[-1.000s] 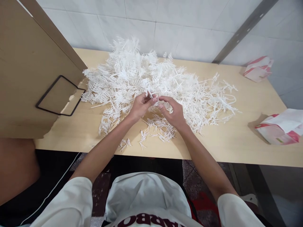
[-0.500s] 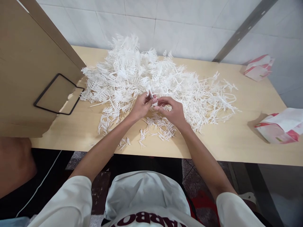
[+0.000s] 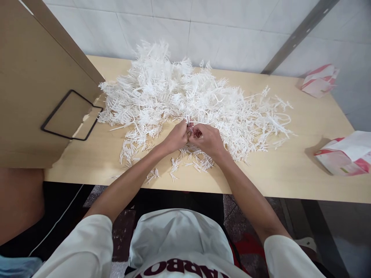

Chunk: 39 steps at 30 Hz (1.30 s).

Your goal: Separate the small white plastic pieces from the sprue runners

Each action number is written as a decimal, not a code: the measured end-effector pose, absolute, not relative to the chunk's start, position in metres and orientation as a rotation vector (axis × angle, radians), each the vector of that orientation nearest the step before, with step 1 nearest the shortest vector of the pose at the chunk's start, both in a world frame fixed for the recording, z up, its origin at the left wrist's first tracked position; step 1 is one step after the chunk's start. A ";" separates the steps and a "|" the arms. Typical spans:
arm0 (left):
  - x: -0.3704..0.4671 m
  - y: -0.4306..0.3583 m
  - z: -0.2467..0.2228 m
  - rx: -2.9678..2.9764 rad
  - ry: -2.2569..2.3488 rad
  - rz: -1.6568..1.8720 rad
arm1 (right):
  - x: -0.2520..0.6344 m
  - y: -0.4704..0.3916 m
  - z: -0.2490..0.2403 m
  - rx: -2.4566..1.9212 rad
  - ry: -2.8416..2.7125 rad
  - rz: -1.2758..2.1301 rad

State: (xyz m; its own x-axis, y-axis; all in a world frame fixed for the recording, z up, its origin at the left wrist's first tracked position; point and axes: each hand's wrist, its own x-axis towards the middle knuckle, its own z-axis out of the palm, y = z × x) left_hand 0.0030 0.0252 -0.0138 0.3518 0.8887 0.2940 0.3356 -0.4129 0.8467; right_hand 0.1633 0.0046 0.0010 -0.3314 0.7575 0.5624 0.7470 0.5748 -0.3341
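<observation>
Left hand (image 3: 177, 137) and right hand (image 3: 209, 140) pinching a white strand (image 3: 188, 121).
Strand between both, long axis unclear; white pile (image 3: 174, 87) just beyond.

The left grip (image 3: 177, 137) and right grip (image 3: 209, 141) mostly hide the white sprig (image 3: 188, 120), and the view's left edge crops the cardboard (image 3: 37, 77).

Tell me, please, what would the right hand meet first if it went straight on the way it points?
Probably the left hand, close in front of the right hand; the exact gap is unclear.
</observation>
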 end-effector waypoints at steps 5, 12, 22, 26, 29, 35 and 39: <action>0.000 0.027 -0.008 1.893 1.006 1.113 | 0.166 0.003 0.005 -1.089 -2.103 0.212; -0.002 0.035 -0.008 1.711 0.992 1.208 | 0.163 0.005 0.008 -1.098 -2.006 0.365; 0.003 0.028 -0.005 1.707 0.921 1.099 | 0.163 0.005 0.003 -1.132 -2.148 0.177; 0.004 0.026 0.001 1.632 0.759 1.013 | 0.165 0.005 0.003 -1.054 -2.127 0.284; 0.004 0.025 0.005 1.567 0.686 1.013 | 0.168 0.004 0.007 -1.035 -2.115 0.383; -0.001 0.029 0.010 1.327 0.770 1.203 | 0.166 -0.001 0.010 -0.941 -1.913 0.728; -0.006 0.035 0.009 1.356 0.831 1.242 | 0.158 -0.001 0.007 -0.908 -1.885 0.756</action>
State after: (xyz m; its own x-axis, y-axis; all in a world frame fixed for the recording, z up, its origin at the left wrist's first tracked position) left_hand -0.0058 0.0348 0.0093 0.2142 0.9514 0.2213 -0.1581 -0.1898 0.9690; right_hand 0.1581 -0.0014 0.0067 -0.3402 0.8259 0.4496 0.2859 0.5463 -0.7873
